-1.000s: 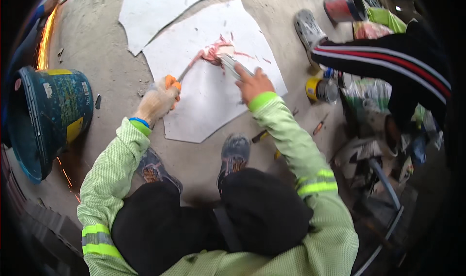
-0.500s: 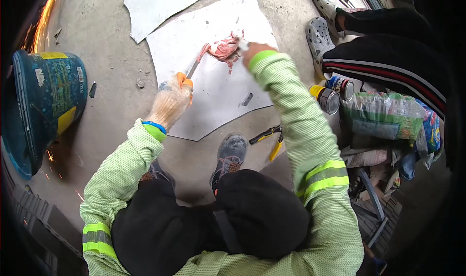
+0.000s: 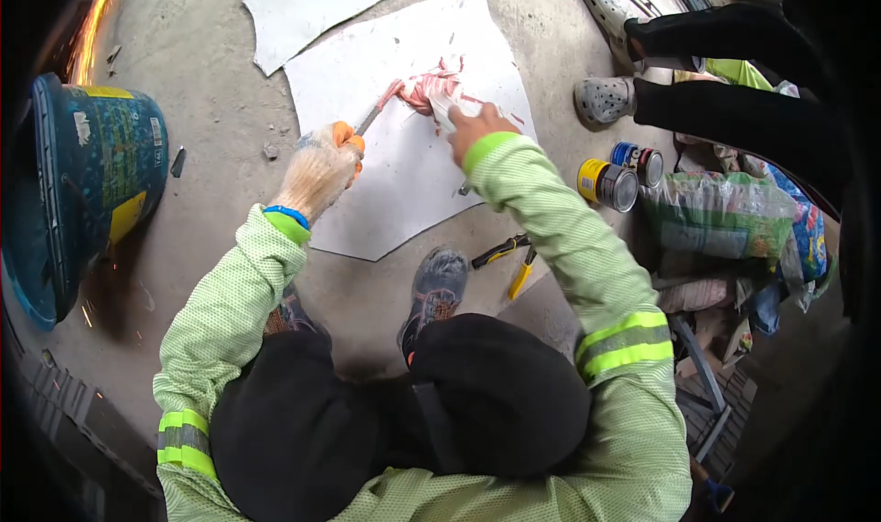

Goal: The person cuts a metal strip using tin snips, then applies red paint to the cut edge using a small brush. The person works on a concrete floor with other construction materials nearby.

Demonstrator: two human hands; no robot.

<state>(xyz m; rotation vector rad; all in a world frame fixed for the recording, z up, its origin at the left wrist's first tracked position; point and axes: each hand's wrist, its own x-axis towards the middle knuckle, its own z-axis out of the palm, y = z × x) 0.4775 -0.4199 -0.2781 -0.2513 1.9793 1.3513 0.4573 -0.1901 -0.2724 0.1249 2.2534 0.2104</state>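
gloved left hand (image 3: 321,166): fingers wrapped round the handle end of a narrow grey strip (image 3: 371,121); the strip points ahead and slightly right of them, its far end coated red.
bare right hand (image 3: 482,132): fingers closed on a pale flat tool (image 3: 444,111), which is blurred and reaches ahead and left of them; exact finger placement cannot be told.
red-and-white paste (image 3: 427,90): ahead and to the right of the left fingers, ahead and to the left of the right ones, on a white sheet (image 3: 385,191) lying on the floor.
change: half a second ago the right hand is at the paste's far right edge; now it is nearer the body, with its tool over the paste. the left hand keeps its grip, strip end still at the paste's left edge.
meaning: the paste seems to be worked by the right hand's strokes while the left mostly steadies; streaks of white and red suggest it is not evenly blended.
pliers (image 3: 522,276): on the floor, bodyward of the right fingers.
yellow-banded tin (image 3: 607,185): right of the right fingers, well apart.
bucket (image 3: 101,182): well left of the left fingers.
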